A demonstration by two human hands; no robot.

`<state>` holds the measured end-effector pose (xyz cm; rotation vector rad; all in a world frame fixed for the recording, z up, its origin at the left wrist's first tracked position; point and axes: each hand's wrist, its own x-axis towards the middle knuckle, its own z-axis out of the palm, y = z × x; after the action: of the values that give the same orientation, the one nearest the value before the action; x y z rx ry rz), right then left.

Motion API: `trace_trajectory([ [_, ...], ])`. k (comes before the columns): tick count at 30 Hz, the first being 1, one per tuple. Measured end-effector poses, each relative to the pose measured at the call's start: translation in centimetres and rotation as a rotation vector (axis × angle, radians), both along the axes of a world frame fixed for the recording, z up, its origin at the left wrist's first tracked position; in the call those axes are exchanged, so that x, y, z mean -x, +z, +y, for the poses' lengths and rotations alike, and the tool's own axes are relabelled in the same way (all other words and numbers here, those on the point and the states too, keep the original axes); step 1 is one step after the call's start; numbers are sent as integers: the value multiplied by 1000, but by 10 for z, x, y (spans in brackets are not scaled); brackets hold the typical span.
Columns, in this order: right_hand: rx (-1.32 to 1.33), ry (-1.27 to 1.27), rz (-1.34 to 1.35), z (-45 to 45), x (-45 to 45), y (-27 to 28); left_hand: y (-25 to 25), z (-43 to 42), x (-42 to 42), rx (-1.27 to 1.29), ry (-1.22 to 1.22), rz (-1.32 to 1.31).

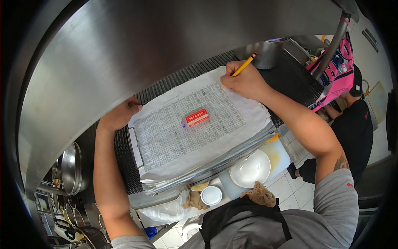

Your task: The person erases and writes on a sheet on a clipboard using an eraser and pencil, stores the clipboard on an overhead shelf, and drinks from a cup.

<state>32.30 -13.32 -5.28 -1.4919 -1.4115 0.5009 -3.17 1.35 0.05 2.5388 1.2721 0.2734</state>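
My right hand is closed around a yellow pencil, its tip down at the top right of a printed grid sheet. Small handwritten marks fill much of the grid. An eraser in a red and white sleeve labelled "Eco Eraser" lies on the sheet's middle. The sheet tops a thick stack of papers with a metal clip on its left edge. My left hand rests by the stack's upper left corner, its fingers partly hidden under the steel hood's edge.
A steel hood hangs low overhead. Below the stack are a white bowl, a white-lidded container and brown cloths. Steel pans stand at left. A pot sits behind. A person in black is at right.
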Motion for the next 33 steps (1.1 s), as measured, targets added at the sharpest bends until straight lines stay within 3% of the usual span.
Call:
trace_trajectory([
  [19,-32,39,26,-4,5,4,0,1,3,-81,-50,-17],
  [33,-74,24,-105,-2,2,0,-10,8,8,-169,-71,-20],
])
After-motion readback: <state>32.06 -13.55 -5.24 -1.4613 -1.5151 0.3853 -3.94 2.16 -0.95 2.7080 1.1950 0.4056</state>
